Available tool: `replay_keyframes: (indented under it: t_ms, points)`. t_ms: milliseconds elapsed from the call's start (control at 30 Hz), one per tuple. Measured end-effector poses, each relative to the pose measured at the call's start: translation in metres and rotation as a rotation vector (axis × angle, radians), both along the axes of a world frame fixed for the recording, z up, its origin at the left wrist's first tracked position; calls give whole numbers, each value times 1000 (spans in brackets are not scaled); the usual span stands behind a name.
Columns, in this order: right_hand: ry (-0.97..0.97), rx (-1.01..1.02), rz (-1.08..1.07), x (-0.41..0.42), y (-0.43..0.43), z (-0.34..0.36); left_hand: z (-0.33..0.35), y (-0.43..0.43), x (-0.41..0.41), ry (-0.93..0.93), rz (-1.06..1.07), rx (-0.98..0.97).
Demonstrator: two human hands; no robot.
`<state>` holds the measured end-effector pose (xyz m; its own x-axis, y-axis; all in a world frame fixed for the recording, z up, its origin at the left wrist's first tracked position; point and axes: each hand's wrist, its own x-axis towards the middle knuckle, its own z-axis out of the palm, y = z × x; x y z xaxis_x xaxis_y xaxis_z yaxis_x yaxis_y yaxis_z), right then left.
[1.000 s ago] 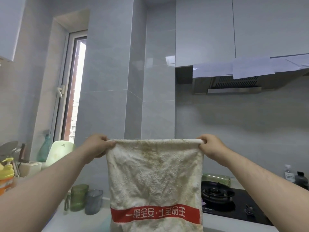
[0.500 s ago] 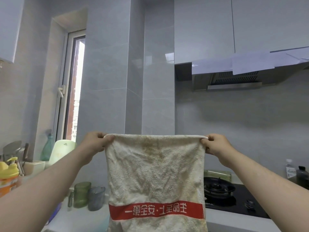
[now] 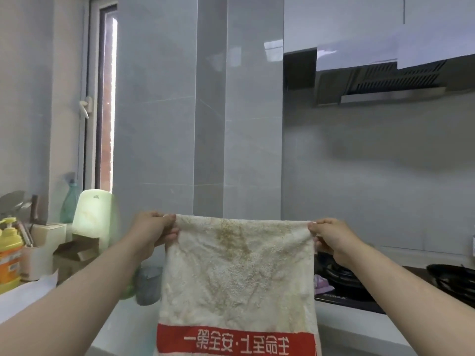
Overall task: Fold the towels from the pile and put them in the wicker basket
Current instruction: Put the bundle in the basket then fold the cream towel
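You hold a stained white towel (image 3: pixel 236 273) up in front of you, spread flat and hanging straight down above the desk (image 3: pixel 120 327). Your left hand (image 3: pixel 154 233) pinches the upper left corner, with the thumb and curled fingers closed on the hem. Your right hand (image 3: pixel 331 237) pinches the upper right corner in the same manner. The top edge runs taut and nearly level between the two hands. Yellow-brown staining marks the upper middle of the cloth. A red band (image 3: pixel 235 341) with white characters, which read mirrored, crosses the towel near the lower frame edge, and the bottom hem is cut off from view. A grey cup (image 3: pixel 147 286) stands on the desk just behind the towel's left edge. Farther left are a yellow pump bottle (image 3: pixel 9 250) and a pale green container (image 3: pixel 93 219) below the window (image 3: pixel 106 98). To the right, a black gas hob (image 3: pixel 344 281) sits beneath the range hood (image 3: pixel 380 83).
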<state>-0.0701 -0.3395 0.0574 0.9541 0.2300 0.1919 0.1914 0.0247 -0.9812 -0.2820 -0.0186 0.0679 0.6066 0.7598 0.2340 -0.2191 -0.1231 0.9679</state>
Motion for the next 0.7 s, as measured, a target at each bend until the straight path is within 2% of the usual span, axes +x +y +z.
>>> replay_keyframes:
  t_ms: [267,400,567,700]
  points:
    - [199,32,16,51,53,-80,-99,44,79,59,48,-89]
    - [197,-25,-14,68,74,-114,-137,50,101,112,125,-73]
    - [181,-128,-47,69,92,-144,-175,50,113,260,214,178]
    - [147,-388,-15,66,103,-161,-196,38,117,315,197,403]
